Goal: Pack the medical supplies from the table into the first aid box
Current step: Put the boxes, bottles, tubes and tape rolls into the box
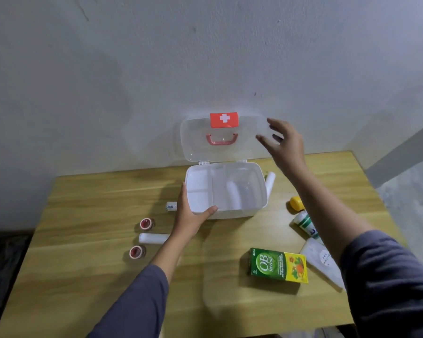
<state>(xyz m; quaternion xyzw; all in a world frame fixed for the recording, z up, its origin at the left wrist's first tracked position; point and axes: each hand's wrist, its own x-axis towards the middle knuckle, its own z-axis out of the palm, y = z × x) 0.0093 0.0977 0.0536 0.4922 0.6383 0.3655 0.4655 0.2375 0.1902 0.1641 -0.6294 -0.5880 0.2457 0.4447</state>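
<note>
Green OB herbal carton (277,265) nearest, on table (83,240). Left hand (189,215) grips first aid box (226,189) corner; right hand (285,145), fingers spread, empty, beside raised lid (220,136).

A white plastic first aid box (230,213) has a clear lid bearing a red label with a white cross (224,119) and a pink handle (221,139). A green and yellow cardboard carton (277,265) lies on the pale wood-grain table (95,276). Two red-centred tape rolls (147,223) sit near a yellow cap (296,203).
</note>
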